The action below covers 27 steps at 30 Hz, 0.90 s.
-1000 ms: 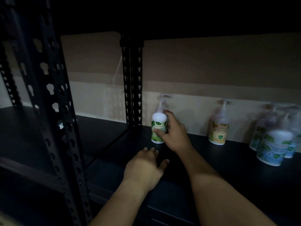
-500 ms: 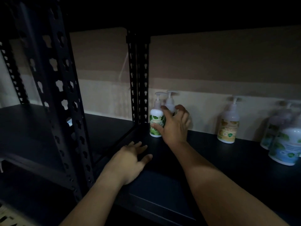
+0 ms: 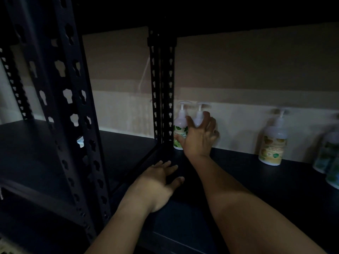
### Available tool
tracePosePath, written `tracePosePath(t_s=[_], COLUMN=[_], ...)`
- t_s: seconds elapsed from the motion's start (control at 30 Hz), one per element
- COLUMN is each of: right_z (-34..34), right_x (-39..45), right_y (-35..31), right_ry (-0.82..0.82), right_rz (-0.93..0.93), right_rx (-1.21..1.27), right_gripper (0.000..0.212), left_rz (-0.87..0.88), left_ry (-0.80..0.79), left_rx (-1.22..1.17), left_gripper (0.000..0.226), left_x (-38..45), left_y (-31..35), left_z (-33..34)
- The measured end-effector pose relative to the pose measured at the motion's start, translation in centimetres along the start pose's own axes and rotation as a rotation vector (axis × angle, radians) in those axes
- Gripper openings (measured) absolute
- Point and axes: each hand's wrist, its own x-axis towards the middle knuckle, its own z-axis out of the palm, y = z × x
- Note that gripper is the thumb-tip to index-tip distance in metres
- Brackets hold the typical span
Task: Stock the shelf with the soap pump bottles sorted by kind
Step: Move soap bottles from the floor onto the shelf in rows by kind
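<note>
Soap pump bottles with green leaf labels stand as a pair at the back of the dark shelf (image 3: 238, 180), just right of the black slotted upright (image 3: 162, 85): the first green bottle (image 3: 178, 132) is beside that post, and the second green bottle (image 3: 199, 116) is just beside it on the far side from the post, mostly hidden by the right hand (image 3: 199, 138). That hand's grip is spread rather than closed, fingers fanned over the second bottle's shoulder and the thumb lying against the first bottle's label; whether it still squeezes either one I cannot tell, and it looks more like steadying or letting go. The left hand (image 3: 157, 180) lies flat and relaxed on the shelf in front of the post, holding nothing. Well to the right of the post an orange-labelled bottle (image 3: 273, 142) stands alone against the wall, and farther right again blurred blue-green bottles (image 3: 330, 154) sit at the edge of view. The risk from here, as I judge it, is in drawing the hand away: fingers hooked behind a pump neck could tip the tall, narrow bottles, and one falling would likely knock its neighbour. The dim light also makes labels easy to misread, so kinds could get mixed.
</note>
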Motion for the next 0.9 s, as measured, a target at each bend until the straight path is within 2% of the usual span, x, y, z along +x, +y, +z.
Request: tracePosePath(t_s=[0.4, 0.53, 0.73, 0.9], right_z=[0.8, 0.5, -1.9, -5.5], right_x=[0.2, -0.2, -2.5, -5.8], right_y=[0.5, 0.7, 2.0, 3.9], right_ry=[-0.036, -0.076, -0.120, -0.247], right_rz=[0.010, -0.007, 0.010, 0.041], right_rx=[0.048, 0.058, 0.176, 0.249], right_gripper=[0.077, 0.093, 0.102, 0.095], left_rz=[0.016, 0.013, 0.009, -0.004], left_ry=[0.005, 0.004, -0.006, 0.004], left_rx=[-0.016, -0.013, -0.007, 0.009], left_gripper=[0.062, 0.062, 0.062, 0.060], left_x=[0.5, 0.5, 0.6, 0.5], left_y=[-0.2, -0.2, -0.2, 0.0], left_z=[0.1, 0.0, 0.0, -0.1])
